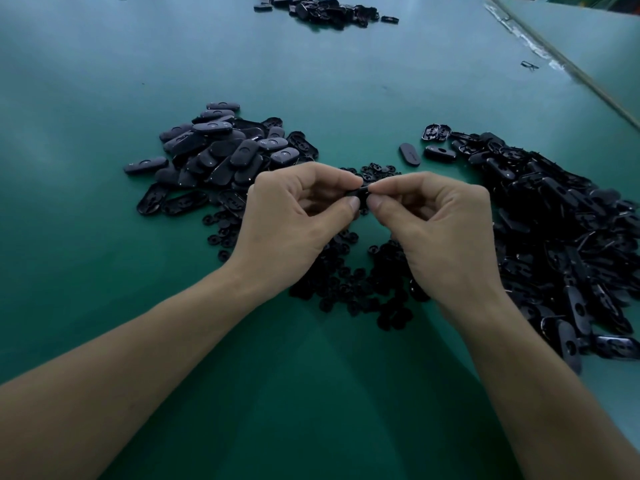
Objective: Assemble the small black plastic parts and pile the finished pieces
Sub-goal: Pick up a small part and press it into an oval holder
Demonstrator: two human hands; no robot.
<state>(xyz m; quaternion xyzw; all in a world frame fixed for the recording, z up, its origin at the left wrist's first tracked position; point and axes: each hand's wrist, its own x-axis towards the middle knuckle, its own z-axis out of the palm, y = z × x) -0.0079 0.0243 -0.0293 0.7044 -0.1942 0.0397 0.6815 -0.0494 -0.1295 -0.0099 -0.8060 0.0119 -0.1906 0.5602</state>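
Observation:
My left hand [294, 216] and my right hand [436, 223] meet at the middle of the table, and both pinch one small black plastic part [360, 195] between thumb and fingertips. Most of that part is hidden by my fingers. A pile of oblong black pieces [221, 150] lies to the left behind my left hand. A larger heap of oblong black shells [561, 230] spreads to the right of my right hand. Small round black parts [353, 285] are scattered under and between my wrists.
The green table top [104, 254] runs far back, where another pile of black parts [325, 8] lies. Two loose oblong pieces [410, 154] sit between the piles. A seam [568, 64] crosses the table at the far right, with a small clip [529, 65] beside it.

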